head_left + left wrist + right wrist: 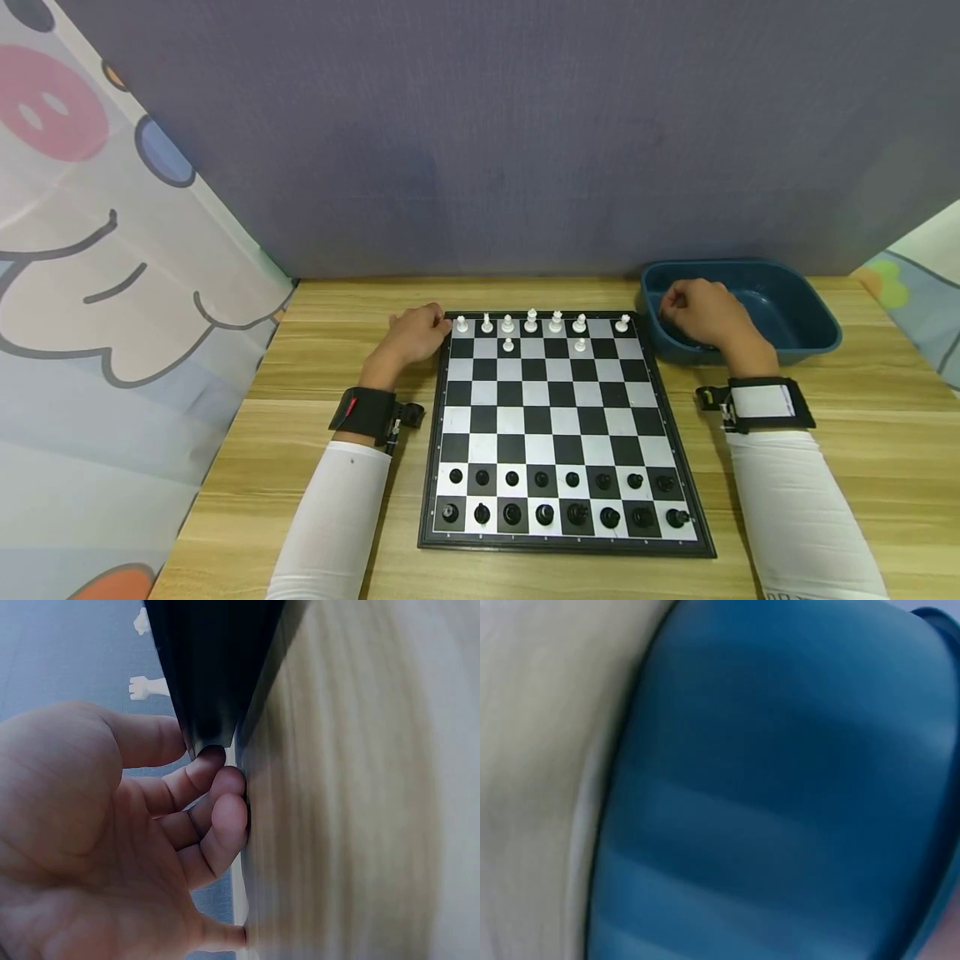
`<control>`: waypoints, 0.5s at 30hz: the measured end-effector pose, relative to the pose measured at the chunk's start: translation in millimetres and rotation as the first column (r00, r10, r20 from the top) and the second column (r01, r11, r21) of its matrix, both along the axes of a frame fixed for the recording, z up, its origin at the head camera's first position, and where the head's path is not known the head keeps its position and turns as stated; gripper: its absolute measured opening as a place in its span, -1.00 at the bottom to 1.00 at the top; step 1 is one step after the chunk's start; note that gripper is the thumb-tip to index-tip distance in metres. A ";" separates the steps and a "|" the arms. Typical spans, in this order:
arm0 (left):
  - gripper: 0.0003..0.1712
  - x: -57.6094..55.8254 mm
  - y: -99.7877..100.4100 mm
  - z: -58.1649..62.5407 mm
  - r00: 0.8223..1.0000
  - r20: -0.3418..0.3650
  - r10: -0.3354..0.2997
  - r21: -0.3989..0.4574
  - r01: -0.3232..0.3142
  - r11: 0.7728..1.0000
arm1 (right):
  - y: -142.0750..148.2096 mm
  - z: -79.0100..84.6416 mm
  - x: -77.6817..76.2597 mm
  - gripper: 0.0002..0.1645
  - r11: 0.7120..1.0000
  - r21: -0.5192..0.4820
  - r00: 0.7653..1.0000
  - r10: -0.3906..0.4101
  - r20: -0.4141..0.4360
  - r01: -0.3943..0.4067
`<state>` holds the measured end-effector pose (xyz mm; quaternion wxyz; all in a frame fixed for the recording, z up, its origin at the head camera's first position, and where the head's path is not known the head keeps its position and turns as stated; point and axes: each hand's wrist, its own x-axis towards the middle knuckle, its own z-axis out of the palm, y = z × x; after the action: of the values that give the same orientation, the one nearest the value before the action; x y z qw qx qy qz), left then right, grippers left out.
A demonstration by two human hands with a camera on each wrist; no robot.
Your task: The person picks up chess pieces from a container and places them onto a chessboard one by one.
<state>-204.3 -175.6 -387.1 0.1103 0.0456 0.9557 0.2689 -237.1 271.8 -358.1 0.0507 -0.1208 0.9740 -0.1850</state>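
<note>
A black-and-white chessboard [535,393] lies on the wooden table. At its far left corner my left hand [415,335] pinches the black frame; in the left wrist view, the thumb [154,740] and index finger touch that corner, with the other fingers curled beside it. White chess pieces [531,322] stand along the far row, two white pawns [508,344] in front of them. Black pieces [545,514] fill the two near rows. My right hand [707,315] reaches over the near left rim into a blue plastic basin [780,300]; its fingertips and anything between them are hidden.
The basin stands against the board's far right corner, its outer wall [772,787] filling the right wrist view. A grey upright panel [480,150] borders the table's back. A cartoon-printed sheet [112,375] hangs at the left. Wooden tabletop [862,467] extends on both sides.
</note>
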 end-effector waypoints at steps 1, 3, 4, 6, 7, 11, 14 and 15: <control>-0.70 0.1 0.0 0.0 1.000 0.001 0.000 -0.001 0.000 1.000 | -0.3 0.9 0.4 -0.80 1.000 -0.009 1.000 -0.003 -0.008 0.003; -0.70 0.6 0.1 0.1 1.000 0.001 -0.002 -0.003 0.002 1.000 | 0.0 2.0 0.9 -0.81 1.000 -0.025 1.000 -0.012 -0.015 0.011; -0.70 0.7 0.1 0.3 1.000 0.001 -0.002 -0.003 0.002 1.000 | 0.1 2.2 1.0 -0.81 0.999 -0.032 1.000 -0.016 -0.019 0.015; -0.70 0.6 0.2 0.2 1.000 0.001 -0.002 -0.001 0.002 1.000 | 0.3 3.0 1.5 -0.81 0.999 -0.047 0.999 -0.023 -0.027 0.022; -0.70 0.5 0.3 0.2 1.000 0.001 -0.003 -0.001 0.003 1.000 | 0.6 3.6 1.8 -0.81 0.998 -0.053 0.999 -0.027 -0.031 0.025; -0.70 0.2 0.4 0.3 1.000 0.000 0.002 0.002 -0.002 1.000 | -0.5 6.0 2.7 -0.81 0.997 -0.071 0.997 -0.042 -0.059 0.038; -0.71 0.1 0.6 0.2 1.000 -0.001 0.003 0.000 -0.003 1.000 | -2.7 8.1 3.6 -0.80 0.995 -0.079 0.995 -0.063 -0.077 0.057; -0.71 0.0 0.7 0.1 1.000 -0.002 0.003 0.000 -0.003 1.000 | -3.5 8.8 4.0 -0.80 0.994 -0.083 0.994 -0.071 -0.081 0.064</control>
<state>-204.3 -175.0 -387.0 0.1092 0.0446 0.9559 0.2690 -233.1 268.3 -349.3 -0.0013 -0.0973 0.9705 -0.2204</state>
